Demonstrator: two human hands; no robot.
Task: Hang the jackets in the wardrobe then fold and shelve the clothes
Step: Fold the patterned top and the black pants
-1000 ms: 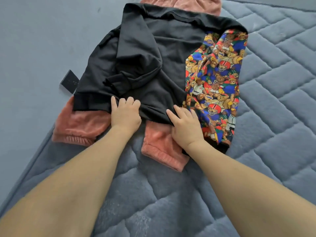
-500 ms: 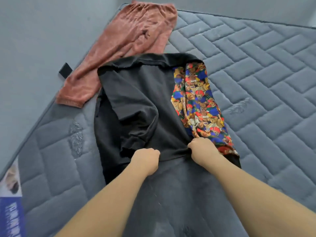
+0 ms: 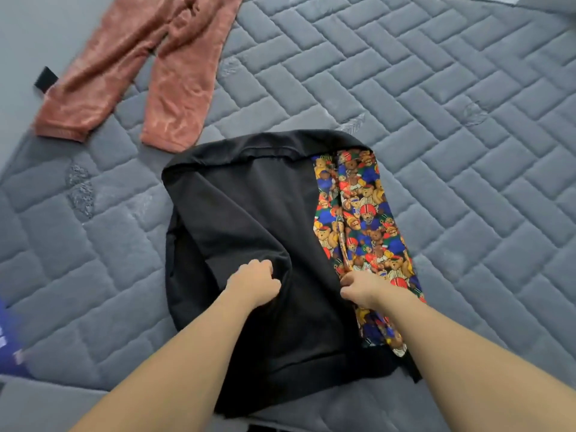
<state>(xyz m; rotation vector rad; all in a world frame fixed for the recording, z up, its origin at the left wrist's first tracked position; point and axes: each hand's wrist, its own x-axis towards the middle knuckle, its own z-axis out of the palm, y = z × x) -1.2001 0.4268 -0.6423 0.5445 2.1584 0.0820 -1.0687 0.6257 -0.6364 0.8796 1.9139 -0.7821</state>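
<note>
The head camera looks down on a grey quilted mattress (image 3: 436, 126). A black jacket (image 3: 249, 213) lies on it, and its lining with a colourful teddy-bear print (image 3: 361, 219) shows along the right edge.

The left hand (image 3: 254, 280) is clenched on the black cloth near the middle of the jacket; its fingers are curled and the cloth bunches just above the knuckles. The right hand (image 3: 363, 288) is just to the right of the left one, at the border where the black cloth meets the printed lining. It grasps this edge with curled fingers, and the printed lining runs both above this grip and below it, partly under the forearm. Between the two hands is a smooth black part of the jacket. Most of the jacket lies beyond the hands, and a smaller part lies below them, under both forearms, at the near edge of the mattress.

Far above and to the left of the left hand, well apart from the jacket, a pair of pink trousers (image 3: 149, 67) lies flat on the mattress. One leg end is near the far edge of the jacket. Beside the left leg, at the mattress edge, there is a small black tab (image 3: 46, 78). At the far left edge of the picture a blurred blue thing (image 3: 9, 341) shows; what it is cannot be told.
</note>
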